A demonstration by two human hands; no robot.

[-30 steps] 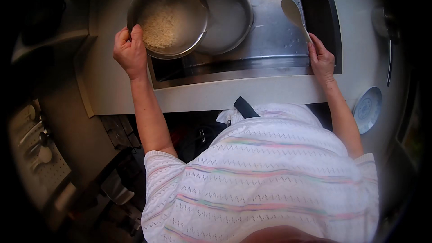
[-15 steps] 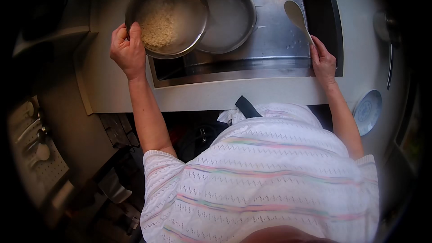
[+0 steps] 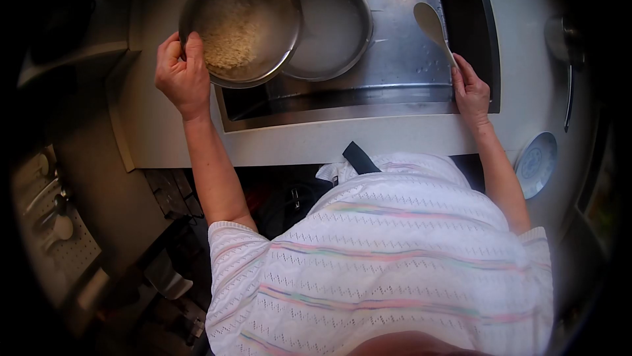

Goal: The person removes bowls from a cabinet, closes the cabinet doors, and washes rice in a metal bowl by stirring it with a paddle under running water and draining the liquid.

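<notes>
My left hand (image 3: 183, 78) grips the rim of a metal bowl (image 3: 280, 23), thumb over the edge. Pale grains that look like rice (image 3: 230, 43) lie in the bowl with cloudy liquid. Beside it, partly under its right edge, a second round metal bowl (image 3: 329, 27) holds cloudy whitish liquid in the sink. At the sink's right side my right hand (image 3: 471, 87) is closed on the handle of a pale rice paddle (image 3: 429, 21), whose head points up and left over the sink.
The steel sink (image 3: 401, 46) is set in a light counter (image 3: 316, 138). A patterned plate (image 3: 536, 165) lies at the right, below a metal utensil with a long handle (image 3: 569, 86). Utensils hang on a perforated board (image 3: 76, 244) at the lower left.
My left hand has moved slightly left with the bowl of grains, which overlaps the second bowl a little less. My right hand and the paddle have barely moved.
</notes>
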